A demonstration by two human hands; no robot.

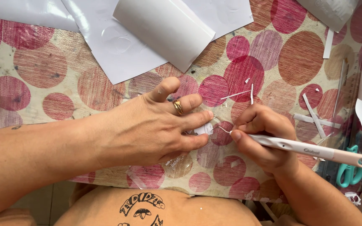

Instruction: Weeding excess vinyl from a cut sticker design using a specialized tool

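Observation:
My left hand (156, 125), with a gold ring on one finger, lies flat on the table, its fingertips pressing down a small clear sheet with white cut shapes (204, 129). My right hand (262, 138) grips a white and pink weeding tool (311, 150) like a pen. The tool's thin hooked metal tip (224, 129) touches the sheet right beside my left fingertips.
The tablecloth (42, 71) has red and pink circles. White vinyl sheets (122, 50) and a curled one (164, 29) lie at the far side. Thin white scrap strips (313, 111) lie right of my hands. A clear ruler (340, 88) and teal scissors (348, 171) rest at the right edge.

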